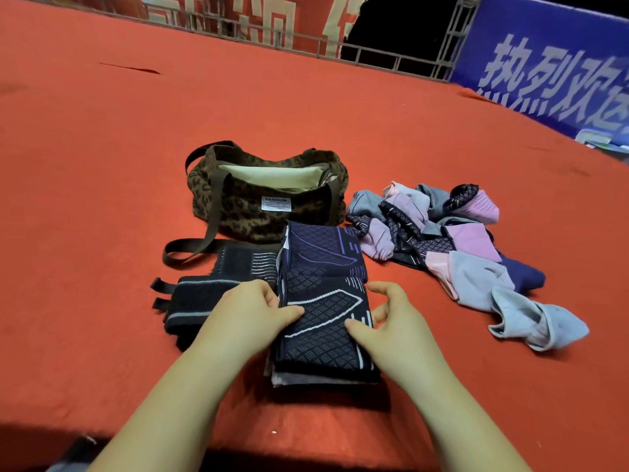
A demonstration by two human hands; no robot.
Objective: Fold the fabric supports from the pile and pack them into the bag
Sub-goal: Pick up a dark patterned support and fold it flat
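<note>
Left hand: my left hand (253, 310) lay at lower centre of the frame, thumb pressed on top of the dark navy knitted fabric support with a pale diamond and line pattern (325, 301), fingers curled round its left edge, gripping it
Right hand: my right hand (388, 321) sat just right of centre, thumb on the same support's top face, the other fingers spread loose along its right edge; I could not tell whether they truly clasped it
Folded support: it lay lengthwise in the middle of the frame, topmost on a small stack, with a pale layer peeping out beneath its near end
Black support: a black knitted fabric support with grey stripes and webbing loops (204, 296) lay left of the stack, touching it, partly under my left wrist
Pile: a loose heap of pink, lilac, pale blue and navy fabric supports (452, 247) lay at centre right, near the stack but apart from it
Bag: a leopard-print fabric bag with brown webbing straps and a cream lining (262, 195) stood open above the stack, its white label facing me
Surface: all rested on a red carpeted floor (102, 165)
Background: a blue banner with white characters (558, 63) filled the upper right
</note>
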